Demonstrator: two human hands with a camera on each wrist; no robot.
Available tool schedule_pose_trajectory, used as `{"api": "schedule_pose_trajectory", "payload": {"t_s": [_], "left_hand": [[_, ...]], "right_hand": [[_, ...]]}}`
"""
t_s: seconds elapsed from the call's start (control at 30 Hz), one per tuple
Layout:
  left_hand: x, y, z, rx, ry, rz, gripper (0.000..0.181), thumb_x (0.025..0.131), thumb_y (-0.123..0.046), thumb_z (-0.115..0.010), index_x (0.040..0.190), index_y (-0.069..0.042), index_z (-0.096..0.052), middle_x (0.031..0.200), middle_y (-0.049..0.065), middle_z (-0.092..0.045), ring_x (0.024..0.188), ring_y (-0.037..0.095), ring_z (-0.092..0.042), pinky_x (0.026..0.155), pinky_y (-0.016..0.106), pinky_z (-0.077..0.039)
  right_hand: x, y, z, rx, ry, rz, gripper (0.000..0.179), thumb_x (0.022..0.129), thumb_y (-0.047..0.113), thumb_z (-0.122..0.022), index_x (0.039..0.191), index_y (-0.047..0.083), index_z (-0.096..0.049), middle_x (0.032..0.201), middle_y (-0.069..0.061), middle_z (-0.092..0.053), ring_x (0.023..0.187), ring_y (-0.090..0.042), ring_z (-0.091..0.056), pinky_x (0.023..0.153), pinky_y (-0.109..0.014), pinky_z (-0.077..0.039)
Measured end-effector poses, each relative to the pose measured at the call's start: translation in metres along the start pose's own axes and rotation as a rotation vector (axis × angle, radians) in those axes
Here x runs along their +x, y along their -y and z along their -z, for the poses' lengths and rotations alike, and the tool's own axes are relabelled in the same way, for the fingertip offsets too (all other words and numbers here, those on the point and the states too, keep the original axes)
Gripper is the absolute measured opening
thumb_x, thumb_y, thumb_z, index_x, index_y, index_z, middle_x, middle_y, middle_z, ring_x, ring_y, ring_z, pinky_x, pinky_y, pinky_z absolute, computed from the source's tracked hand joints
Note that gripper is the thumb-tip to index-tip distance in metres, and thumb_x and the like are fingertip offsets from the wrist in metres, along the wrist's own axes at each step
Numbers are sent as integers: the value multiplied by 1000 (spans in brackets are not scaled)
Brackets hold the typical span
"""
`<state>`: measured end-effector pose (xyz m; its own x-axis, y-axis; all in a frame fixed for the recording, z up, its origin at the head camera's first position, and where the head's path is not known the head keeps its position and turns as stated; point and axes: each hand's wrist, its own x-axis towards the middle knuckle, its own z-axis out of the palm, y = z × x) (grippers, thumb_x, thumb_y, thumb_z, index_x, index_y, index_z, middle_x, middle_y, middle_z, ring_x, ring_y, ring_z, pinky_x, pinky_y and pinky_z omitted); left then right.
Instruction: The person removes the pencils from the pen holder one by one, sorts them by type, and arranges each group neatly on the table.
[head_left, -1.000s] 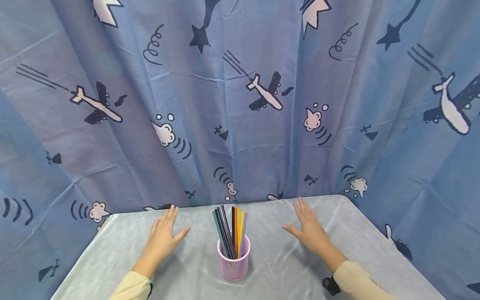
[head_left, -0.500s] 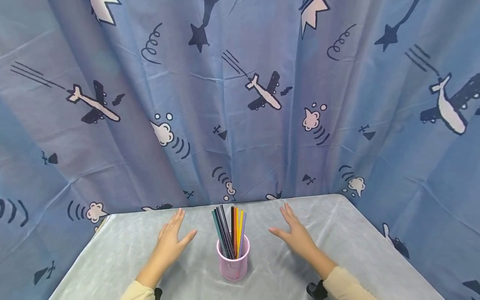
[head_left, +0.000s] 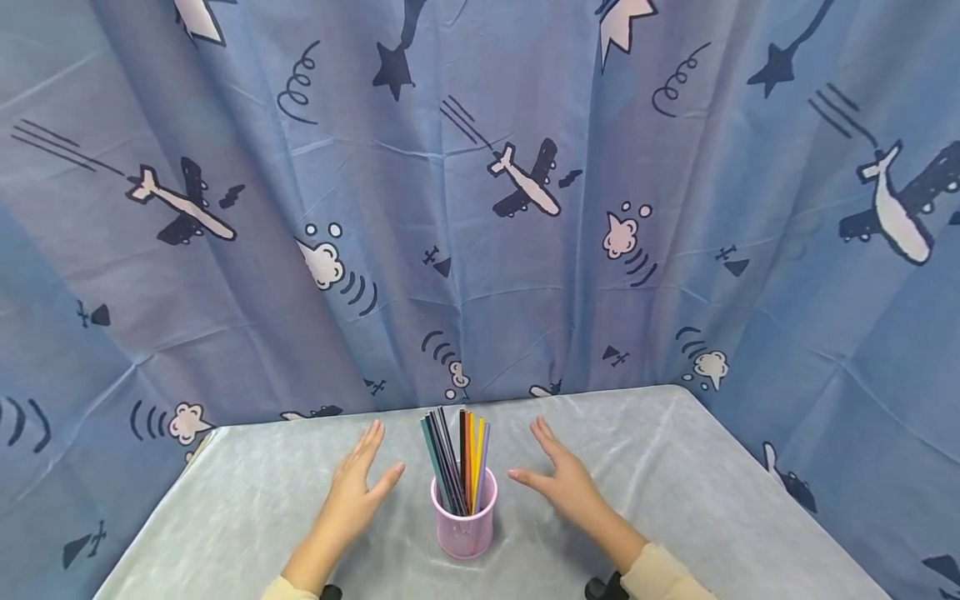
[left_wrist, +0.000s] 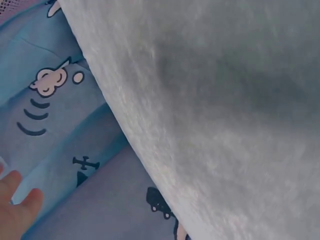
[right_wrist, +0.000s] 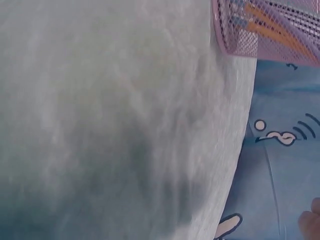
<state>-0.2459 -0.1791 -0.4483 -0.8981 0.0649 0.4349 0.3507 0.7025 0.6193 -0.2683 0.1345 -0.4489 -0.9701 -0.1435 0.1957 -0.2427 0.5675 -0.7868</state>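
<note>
A pink mesh pen holder (head_left: 465,533) stands upright on the table in the head view. Several thin coloured pencils (head_left: 477,462) lean in it, teal, black, orange, yellow and purple among them. To its left is my left hand (head_left: 356,487), fingers straight and thumb spread, holding nothing. My right hand (head_left: 566,483) mirrors it on the other side, also bare, its thumb pointing at the holder. Both hands are apart from the holder. The right wrist view catches the holder's mesh wall (right_wrist: 240,40) at the top right; only fingertips (left_wrist: 32,202) show in the left wrist view.
A pale grey cloth covers the table (head_left: 675,467), its far edge meeting a blue curtain (head_left: 525,275) printed with planes and stars. A black wrist device (head_left: 607,587) sits at the right cuff.
Both hands have moved inward toward the pen holder, the left one rightward and the right one leftward. The holder and pencils stay in place, and the head view has shifted slightly.
</note>
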Motion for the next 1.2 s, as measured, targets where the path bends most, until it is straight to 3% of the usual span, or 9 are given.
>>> {"api": "schedule_pose_trajectory", "payload": {"t_s": [0.37,0.53,0.77,0.93,1.2], "left_hand": [[-12,-9,-10,-85,-11,97,63,97,-26,-64,152,-7,-40,160,11,-36,146,36,-35,121,58,-29],[-14,-15,-15,-119,4,117,65,97,-26,-63,152,-5,-38,160,13,-34,145,38,-37,120,57,-31],[-19,-24,-21,-180,17,141,65,97,-26,-63,152,-3,-37,159,19,-34,128,49,-53,111,58,-44],[-18,-30,-23,-218,24,161,66,97,-30,-62,152,-5,-37,156,22,-38,126,51,-54,109,60,-45],[-25,-41,-34,-303,6,213,63,95,-25,-66,148,1,-42,149,26,-48,135,43,-49,110,52,-45]], "right_hand": [[-5,10,-12,73,0,-3,78,83,35,-79,147,6,-47,162,-12,-29,147,-40,-31,120,-62,-27],[-9,14,-13,98,-13,-19,73,83,38,-79,144,7,-52,160,-11,-35,146,-39,-35,120,-62,-29],[-9,20,-18,234,-27,-36,66,85,27,-79,140,0,-54,155,-17,-42,146,-33,-37,119,-45,-33],[-9,25,-23,303,-36,-46,63,84,23,-80,137,-2,-56,150,-20,-48,140,-35,-45,116,-44,-38],[-10,28,-33,387,-37,-53,57,85,15,-78,133,-8,-57,140,-23,-57,133,-42,-52,113,-47,-43]]}}
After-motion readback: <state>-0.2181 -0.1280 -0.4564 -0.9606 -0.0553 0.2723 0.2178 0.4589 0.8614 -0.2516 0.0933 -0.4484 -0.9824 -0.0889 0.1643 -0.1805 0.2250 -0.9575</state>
